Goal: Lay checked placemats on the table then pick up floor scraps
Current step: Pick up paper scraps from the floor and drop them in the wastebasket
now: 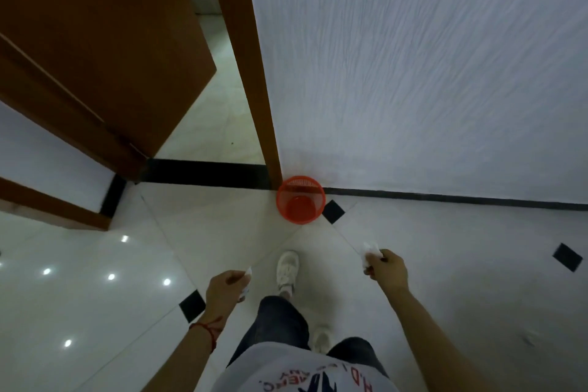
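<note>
My left hand (226, 289) is closed around a white paper scrap (248, 272) whose edges poke out between the fingers. My right hand (388, 267) grips another crumpled white scrap (369, 249) at its fingertips. Both hands hang at waist height over the pale tiled floor (95, 296). A small red mesh waste basket (300, 199) stands on the floor ahead of me, against the foot of the white wall and beside the door frame. It looks empty inside. No placemats or table are in view.
An open brown wooden door (95, 51) and its frame (251, 73) stand ahead on the left, leading to another tiled room. A white textured wall (429, 73) fills the right. My white shoes (287, 269) and dark trousers are below, one foot stepping forward.
</note>
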Demonstrator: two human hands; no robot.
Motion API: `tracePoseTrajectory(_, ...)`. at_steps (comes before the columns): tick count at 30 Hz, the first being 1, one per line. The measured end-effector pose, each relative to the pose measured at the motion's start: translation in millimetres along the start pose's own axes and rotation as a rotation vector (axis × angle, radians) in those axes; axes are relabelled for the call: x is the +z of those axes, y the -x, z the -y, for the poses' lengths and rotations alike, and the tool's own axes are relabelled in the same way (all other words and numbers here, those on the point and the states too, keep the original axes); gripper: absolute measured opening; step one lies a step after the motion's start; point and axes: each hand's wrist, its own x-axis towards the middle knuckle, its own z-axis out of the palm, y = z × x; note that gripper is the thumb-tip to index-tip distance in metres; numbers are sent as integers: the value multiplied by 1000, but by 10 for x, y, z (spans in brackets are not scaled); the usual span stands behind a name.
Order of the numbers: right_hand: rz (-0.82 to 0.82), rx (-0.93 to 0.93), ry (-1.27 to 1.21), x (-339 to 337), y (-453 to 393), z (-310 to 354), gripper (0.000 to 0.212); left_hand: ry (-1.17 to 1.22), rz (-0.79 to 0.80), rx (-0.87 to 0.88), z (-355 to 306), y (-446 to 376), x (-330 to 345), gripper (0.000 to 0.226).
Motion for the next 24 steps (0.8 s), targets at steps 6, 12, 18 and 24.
tracePoseTrajectory(6, -19, 111, -35, 364, -432, 467, 12, -63, 36, -15, -646, -973, -119, 31)
tracePoseTrajectory(12, 4, 201, -29, 598, -910, 645, 14, -156, 108, -27, -1166, -1760, 207, 21)
tracePoseTrajectory(18, 59, 253, -35, 977, -1593, 610, 15, -133, 156, -109, -1192, -2471, 801, 18)
tracePoseTrajectory(24, 125, 243, -42, 1583, -2312, 552, 11, -116, 151, -166, -854, -3103, 1300, 30)
